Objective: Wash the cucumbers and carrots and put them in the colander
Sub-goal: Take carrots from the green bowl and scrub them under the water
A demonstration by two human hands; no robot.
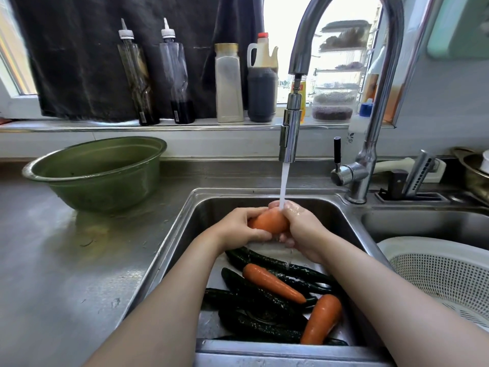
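Observation:
Both hands hold one orange carrot (270,221) under the running water of the tap (289,136), above the left sink basin (185,234). My left hand (239,226) grips its left end and my right hand (301,229) wraps round its right end, wet from the stream. Below them in the basin lie several dark green cucumbers (254,300) with two more carrots on top, one slanted (272,283) and one near the front right (321,320). The white colander (444,271) sits in the right basin, with nothing visible in the part that shows.
A green metal bowl (98,170) stands on the steel counter (66,260) at the left. Bottles and jars line the window ledge (185,127) behind the sink. A knife holder (412,181) and a metal pot (473,170) are at the far right.

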